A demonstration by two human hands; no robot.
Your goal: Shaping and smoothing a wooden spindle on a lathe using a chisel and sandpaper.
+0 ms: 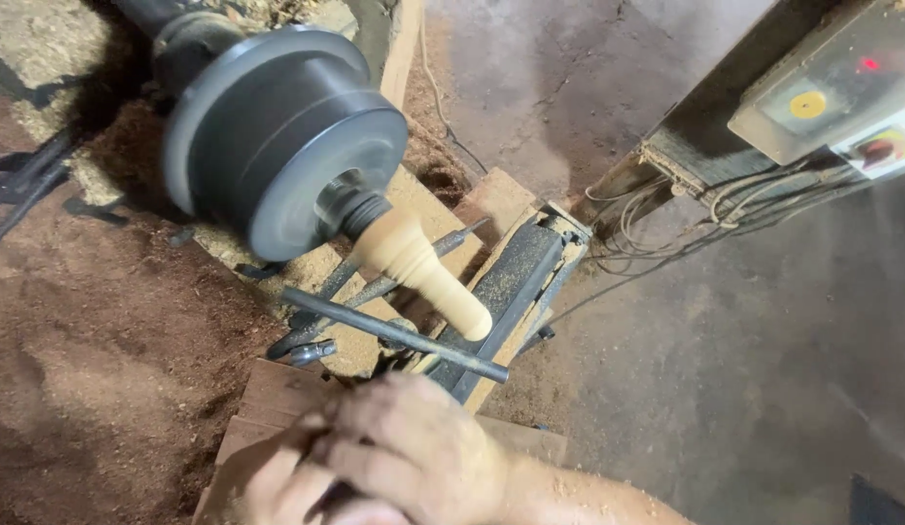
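Head view, looking down on a wood lathe set low among sawdust.

Item 1: pale turned wooden spindle (423,272), tapered, wide at the chuck end and narrowing to a rounded free tip. It is mounted in the large grey metal lathe pulley and chuck (278,136), which shows motion blur, so it appears to be spinning. The surface is already round and smooth, with a slight shoulder near the chuck; the rough shaping looks done. No fine detail or finish shows, and the piece is not parted off, so that work seems left.

Item 2: long dark steel rod (394,333), lying crosswise just below the spindle, near it; contact cannot be told.

Item 3: dark flat metal lathe bed (511,277), dusted with shavings, running under the spindle tip toward the far wooden block (496,199).

Item 4: hands (404,457), dusty, at the bottom edge beside a brown wooden board (278,394). They overlap, fingers curled close; which is left or right, and what they hold, cannot be told.

Item 5: grey electrical switch box (832,87) with loose wires (686,204), upper right corner.

Item 6: reddish sawdust heap (93,331), left side.
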